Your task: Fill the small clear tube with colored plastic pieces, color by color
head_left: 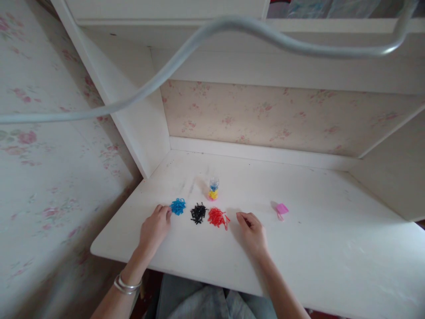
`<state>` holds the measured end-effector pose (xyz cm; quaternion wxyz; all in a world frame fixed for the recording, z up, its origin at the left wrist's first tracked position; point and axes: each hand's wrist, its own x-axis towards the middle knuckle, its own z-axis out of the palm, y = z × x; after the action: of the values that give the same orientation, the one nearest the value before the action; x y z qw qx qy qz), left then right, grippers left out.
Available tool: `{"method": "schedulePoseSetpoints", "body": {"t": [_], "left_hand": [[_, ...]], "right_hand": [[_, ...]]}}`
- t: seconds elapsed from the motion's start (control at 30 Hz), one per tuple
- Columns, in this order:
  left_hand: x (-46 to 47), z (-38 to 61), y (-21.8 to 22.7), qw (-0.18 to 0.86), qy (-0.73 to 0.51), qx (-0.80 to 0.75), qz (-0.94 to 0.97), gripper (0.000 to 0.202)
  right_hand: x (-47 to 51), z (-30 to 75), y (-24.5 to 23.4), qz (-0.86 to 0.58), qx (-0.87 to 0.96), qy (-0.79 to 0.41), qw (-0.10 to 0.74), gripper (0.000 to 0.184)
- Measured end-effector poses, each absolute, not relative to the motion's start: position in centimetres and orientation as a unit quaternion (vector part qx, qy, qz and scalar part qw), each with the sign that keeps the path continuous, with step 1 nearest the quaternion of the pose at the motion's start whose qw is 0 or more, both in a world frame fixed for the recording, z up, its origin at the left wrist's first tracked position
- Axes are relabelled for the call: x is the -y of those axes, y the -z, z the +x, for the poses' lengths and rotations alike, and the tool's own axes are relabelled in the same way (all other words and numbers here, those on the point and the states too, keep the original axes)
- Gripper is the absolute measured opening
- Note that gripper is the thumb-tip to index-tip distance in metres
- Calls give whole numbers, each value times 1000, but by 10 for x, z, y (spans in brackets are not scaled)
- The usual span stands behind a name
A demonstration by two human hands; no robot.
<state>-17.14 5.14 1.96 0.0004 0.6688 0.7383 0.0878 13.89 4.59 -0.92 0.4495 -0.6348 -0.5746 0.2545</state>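
Observation:
Three small heaps of what look like little rubber bands lie in a row: a blue heap (178, 206), a black heap (198, 213) and a red heap (218, 217). My left hand (157, 225) is at the left edge of the blue heap, fingers closed together; whatever they pinch is hidden. To the right of the red heap, apart from it, my right hand (253, 231) hovers with curled fingers and thumb against forefinger. Behind the heaps stands a small clear bottle (214, 188) with pink, yellow and blue layers inside.
A pink piece (282, 208), perhaps a small bag or tag, lies on the white desk (318, 261) at the right. Side panels and an upper shelf (206, 33) enclose the desk. A pale cable (186, 53) crosses the upper view close to the camera.

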Motion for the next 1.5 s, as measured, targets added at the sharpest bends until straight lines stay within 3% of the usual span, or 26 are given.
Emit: {"method": "schedulePoseSetpoints", "body": {"t": [0.47,0.73,1.13,1.5], "left_hand": [[-66,-178,-25,-35,-149,-732,664,27],[-75,-166,-34,-40,-244,-708,661,30],[-105,-95,-88,26,-390,-573,720,26],[-137,-55,-97,22,-333,-586,739,22]], "right_hand": [[-45,140,12,-622,597,-252,440,36],[-44,140,9,-627,598,-245,435,40],[-45,140,9,-624,601,-244,435,36],[-45,141,7,-619,600,-252,441,39]]}}
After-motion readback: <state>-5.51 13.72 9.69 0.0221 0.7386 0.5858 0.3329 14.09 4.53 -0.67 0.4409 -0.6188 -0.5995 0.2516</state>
